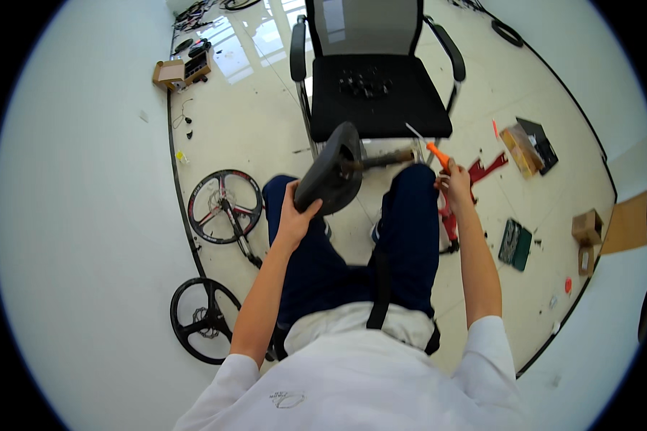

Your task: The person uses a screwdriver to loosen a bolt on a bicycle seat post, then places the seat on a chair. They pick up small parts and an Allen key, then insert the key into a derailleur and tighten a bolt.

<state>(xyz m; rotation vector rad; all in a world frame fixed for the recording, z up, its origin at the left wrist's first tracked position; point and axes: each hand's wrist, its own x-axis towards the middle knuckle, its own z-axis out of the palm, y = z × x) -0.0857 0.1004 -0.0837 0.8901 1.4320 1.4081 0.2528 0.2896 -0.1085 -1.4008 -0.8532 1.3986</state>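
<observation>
Above my left knee, my left hand [298, 217] is closed round the edge of a black bicycle saddle [331, 176], tilted up on its side. From its underside a seat post [388, 159] points right, toward the space over my right knee. My right hand [455, 182] grips a screwdriver [437, 153] by its orange handle, its thin shaft pointing up and left toward the chair seat. The screwdriver is apart from the saddle. Just beyond both hands stands a black office chair [374, 108], with a pile of small dark parts [366, 82] on its seat.
Two spoked wheels [226, 208] [207, 321] lie on the floor at left. A red bicycle frame [482, 171] rests beside my right leg. Farther right are a green tool case [515, 246], a yellowish packet [522, 151] and cardboard boxes [587, 228]. An open carton [171, 74] sits by the left wall.
</observation>
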